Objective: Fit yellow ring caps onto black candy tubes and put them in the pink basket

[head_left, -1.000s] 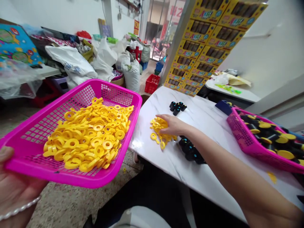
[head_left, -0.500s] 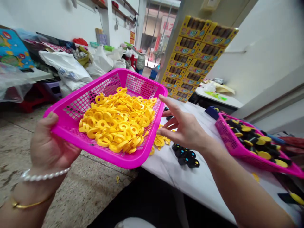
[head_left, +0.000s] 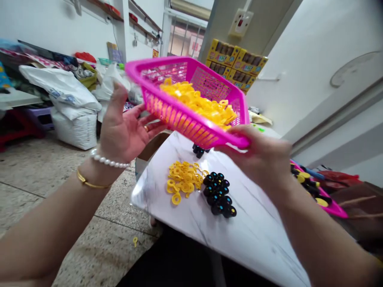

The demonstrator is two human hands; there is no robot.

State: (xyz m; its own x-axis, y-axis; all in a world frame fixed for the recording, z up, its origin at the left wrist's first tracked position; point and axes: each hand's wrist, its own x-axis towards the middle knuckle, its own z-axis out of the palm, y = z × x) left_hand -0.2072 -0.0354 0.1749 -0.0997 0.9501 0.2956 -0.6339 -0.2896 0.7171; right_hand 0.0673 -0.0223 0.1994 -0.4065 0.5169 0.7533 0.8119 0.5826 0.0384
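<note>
A pink basket (head_left: 191, 65) full of yellow ring pieces (head_left: 203, 104) is held up, tilted, above the marble-patterned table (head_left: 248, 235). My right hand (head_left: 260, 155) grips its near right corner. At its left end, my left hand (head_left: 128, 123) has its fingers spread, the fingertips by or under the basket's side; whether they touch it is unclear. Beneath the basket, a loose heap of yellow rings (head_left: 184, 179) lies on the table beside a cluster of black round pieces (head_left: 218, 193) with small coloured dots.
Another pink basket (head_left: 336, 209) with black and yellow pieces stands at the right. Yellow boxes (head_left: 249, 63) are stacked behind the table. White sacks (head_left: 74, 123) stand on the floor at the left, and a yellow piece (head_left: 135, 241) lies on the floor.
The basket has moved right and up and now tilts differently. My right hand has taken hold of its corner, while my left hand has released its grip on the rim. The heap on the table is uncovered.
</note>
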